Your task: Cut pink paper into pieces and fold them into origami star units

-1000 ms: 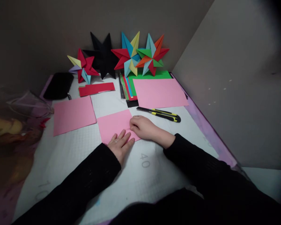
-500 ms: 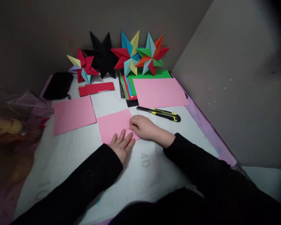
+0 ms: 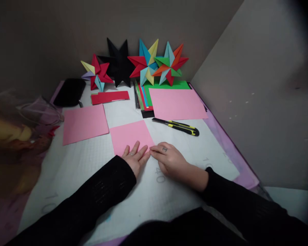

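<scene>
A pink sheet of paper [image 3: 130, 135] lies flat in the middle of the table. My left hand [image 3: 135, 158] rests on its near edge, fingers spread, pressing it down. At the sheet's near right corner, the fingertips of my right hand [image 3: 169, 160] are pinched together on the paper's edge. Part of the near edge is hidden under my left hand. Beyond my right hand lies a black and yellow utility knife [image 3: 178, 127] with its blade extended to the left. To the left is a stack of pink paper [image 3: 86, 124].
Another pink sheet [image 3: 178, 104] lies on a pile of coloured paper [image 3: 141, 97]. Folded paper stars [image 3: 146, 65] lean against the back wall. Red paper strips [image 3: 110, 97] and a black phone [image 3: 69, 92] lie at the back left. A grey wall [image 3: 272, 102] bounds the right side.
My right hand has moved from on top of the sheet toward me and right, to its near right corner. My left hand has stayed on the sheet. The whole view has shifted slightly.
</scene>
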Demonstrator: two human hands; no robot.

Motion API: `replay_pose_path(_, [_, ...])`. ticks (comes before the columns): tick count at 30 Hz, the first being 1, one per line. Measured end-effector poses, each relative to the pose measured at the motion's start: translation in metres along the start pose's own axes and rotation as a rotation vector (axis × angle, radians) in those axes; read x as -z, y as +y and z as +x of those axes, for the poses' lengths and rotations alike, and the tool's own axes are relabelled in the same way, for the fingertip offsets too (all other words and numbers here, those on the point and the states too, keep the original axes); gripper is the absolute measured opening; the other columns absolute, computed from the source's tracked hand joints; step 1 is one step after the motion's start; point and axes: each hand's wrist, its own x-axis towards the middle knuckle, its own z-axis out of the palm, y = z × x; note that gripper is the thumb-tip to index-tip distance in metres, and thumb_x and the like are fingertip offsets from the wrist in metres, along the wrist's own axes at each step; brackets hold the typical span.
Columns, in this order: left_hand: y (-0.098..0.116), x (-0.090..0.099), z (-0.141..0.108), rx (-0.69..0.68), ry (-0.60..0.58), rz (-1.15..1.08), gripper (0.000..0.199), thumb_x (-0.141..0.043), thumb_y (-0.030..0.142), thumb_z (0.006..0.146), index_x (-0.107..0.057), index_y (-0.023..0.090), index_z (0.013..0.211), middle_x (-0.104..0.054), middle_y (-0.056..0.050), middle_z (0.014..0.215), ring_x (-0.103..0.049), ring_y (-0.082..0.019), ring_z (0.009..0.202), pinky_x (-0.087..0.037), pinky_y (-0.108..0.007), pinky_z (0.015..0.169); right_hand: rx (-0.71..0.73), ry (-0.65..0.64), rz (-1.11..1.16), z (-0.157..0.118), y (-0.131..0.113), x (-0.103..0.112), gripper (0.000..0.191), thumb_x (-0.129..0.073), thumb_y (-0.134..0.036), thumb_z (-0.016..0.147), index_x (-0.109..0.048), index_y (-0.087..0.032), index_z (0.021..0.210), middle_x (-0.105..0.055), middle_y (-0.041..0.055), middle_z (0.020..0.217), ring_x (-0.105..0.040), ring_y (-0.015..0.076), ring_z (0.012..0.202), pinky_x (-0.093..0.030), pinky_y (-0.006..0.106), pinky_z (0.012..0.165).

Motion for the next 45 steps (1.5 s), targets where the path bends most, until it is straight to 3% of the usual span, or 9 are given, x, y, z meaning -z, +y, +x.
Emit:
replay_pose_path(8, [0.0, 0.002, -0.004, 0.01, 0.021, -0.001, 0.073, -0.047, 0.003, 0.069, -0.036, 0.019, 0.139, -0.03, -0.012, 0.147, -0.017, -0.036, 0.136, -0.025, -0.063, 0.102, -0.164, -0.07, -0.273, -0.02, -0.004, 0.001, 0.042, -0.047, -0.008, 0.077, -0.061, -0.014, 0.116, -0.058, 0.0107, 0.126, -0.049, 0.0311, 0.108, -0.043, 0.044, 0.078])
replay_pose_path(11, [-0.001, 0.005, -0.003, 0.001, -0.035, -0.019, 0.079, -0.052, 0.005, 0.065, -0.032, 0.019, 0.141, -0.025, -0.013, 0.149, -0.014, -0.037, 0.137, -0.023, -0.064, 0.102, -0.132, -0.062, -0.278, -0.022, 0.001, 0.007, 0.041, -0.047, -0.008, 0.076, -0.063, -0.013, 0.114, -0.059, 0.0105, 0.125, -0.053, 0.0312, 0.105, -0.046, 0.046, 0.077])
replay_pose_path(16, [0.001, 0.019, 0.002, 0.032, -0.173, -0.046, 0.08, -0.053, 0.007, 0.068, -0.026, 0.019, 0.143, -0.017, -0.012, 0.151, -0.007, -0.036, 0.138, -0.019, -0.064, 0.103, -0.011, 0.126, -0.201, -0.02, -0.001, 0.0, 0.045, -0.042, -0.005, 0.075, -0.06, -0.008, 0.116, -0.059, 0.0127, 0.123, -0.049, 0.0261, 0.118, -0.045, 0.044, 0.094])
replay_pose_path(20, [0.006, 0.027, -0.005, 0.072, -0.222, -0.044, 0.08, -0.054, 0.007, 0.069, -0.025, 0.019, 0.143, -0.015, -0.01, 0.151, -0.008, -0.034, 0.138, -0.019, -0.063, 0.104, 0.084, 0.072, -0.131, -0.02, -0.005, -0.012, 0.048, -0.039, -0.004, 0.072, -0.058, -0.003, 0.117, -0.058, 0.0168, 0.123, -0.046, 0.0245, 0.123, -0.045, 0.041, 0.098])
replay_pose_path(27, [0.01, -0.002, -0.052, 0.267, 0.154, 0.094, 0.05, -0.033, 0.006, 0.086, -0.053, 0.027, 0.127, -0.044, -0.004, 0.139, -0.032, -0.03, 0.133, -0.018, -0.061, 0.106, 0.067, 0.03, -0.152, -0.022, -0.005, -0.014, 0.048, -0.04, -0.004, 0.072, -0.059, -0.001, 0.116, -0.058, 0.0183, 0.123, -0.048, 0.0259, 0.121, -0.045, 0.041, 0.1])
replay_pose_path(32, [0.011, -0.026, -0.076, 0.372, 0.382, 0.225, 0.048, -0.027, -0.001, 0.088, -0.062, 0.018, 0.115, -0.057, -0.007, 0.126, -0.047, -0.028, 0.123, -0.021, -0.054, 0.107, 0.079, 0.033, -0.181, -0.023, -0.006, -0.016, 0.047, -0.04, -0.004, 0.074, -0.059, 0.0, 0.116, -0.058, 0.0187, 0.123, -0.048, 0.0273, 0.121, -0.046, 0.042, 0.099])
replay_pose_path(35, [0.013, -0.031, -0.087, 0.405, 0.424, 0.289, 0.045, -0.029, -0.002, 0.087, -0.064, 0.013, 0.112, -0.059, -0.01, 0.124, -0.049, -0.029, 0.12, -0.029, -0.051, 0.102, 0.064, 0.023, -0.183, -0.025, -0.008, -0.016, 0.046, -0.04, -0.005, 0.075, -0.059, 0.001, 0.117, -0.058, 0.0191, 0.123, -0.048, 0.0283, 0.121, -0.045, 0.043, 0.099])
replay_pose_path(41, [-0.013, -0.008, -0.096, 0.318, 0.383, 0.169, 0.037, -0.038, 0.005, 0.081, -0.067, 0.019, 0.1, -0.067, -0.007, 0.111, -0.062, -0.025, 0.103, -0.045, -0.043, 0.086, -0.021, -0.071, -0.05, -0.005, -0.01, 0.011, 0.035, -0.046, -0.012, 0.081, -0.062, -0.012, 0.112, -0.064, 0.012, 0.115, -0.051, 0.027, 0.116, -0.043, 0.045, 0.097])
replay_pose_path(45, [-0.032, 0.016, -0.065, 0.144, 0.57, 0.004, 0.023, -0.049, 0.023, 0.081, -0.063, 0.018, 0.099, -0.063, -0.011, 0.115, -0.057, -0.025, 0.107, -0.046, -0.039, 0.088, 0.04, -0.144, 0.063, 0.028, -0.007, 0.025, 0.034, -0.057, -0.021, 0.079, -0.057, -0.016, 0.112, -0.053, 0.0119, 0.129, -0.037, 0.0272, 0.128, -0.032, 0.049, 0.104])
